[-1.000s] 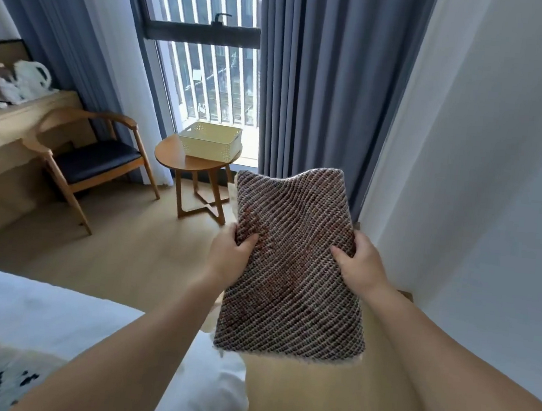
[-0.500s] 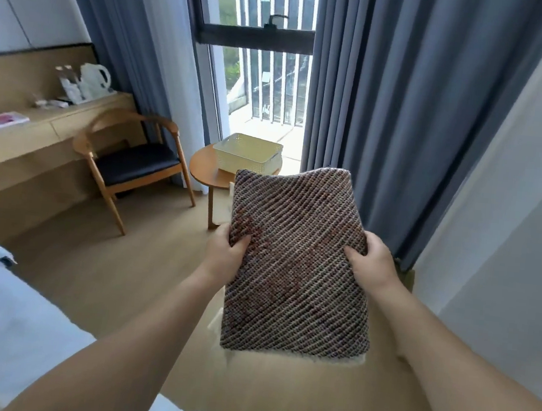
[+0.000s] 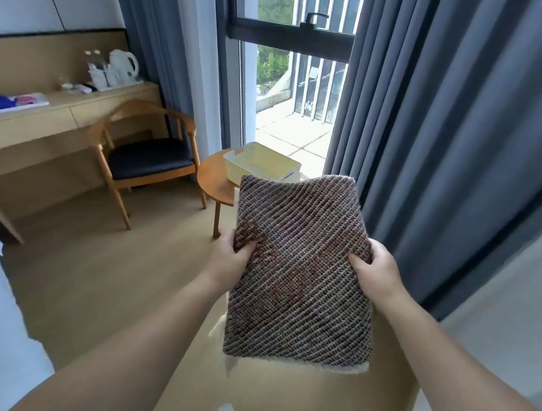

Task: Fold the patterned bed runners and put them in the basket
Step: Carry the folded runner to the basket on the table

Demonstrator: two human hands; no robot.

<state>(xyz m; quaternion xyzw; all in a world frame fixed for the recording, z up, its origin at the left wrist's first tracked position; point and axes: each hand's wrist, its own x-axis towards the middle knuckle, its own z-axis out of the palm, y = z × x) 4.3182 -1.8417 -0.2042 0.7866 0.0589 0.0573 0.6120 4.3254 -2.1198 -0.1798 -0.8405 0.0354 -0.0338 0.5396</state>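
The left hand (image 3: 230, 257) and right hand (image 3: 376, 272) pinch the folded bed runner's (image 3: 302, 274) 2 side edges, keeping it flat for the basket (image 3: 260, 163) ahead.

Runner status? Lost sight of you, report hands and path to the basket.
Left hand and right hand both grip the folded runner. Basket ahead on round table. Bare floor between.
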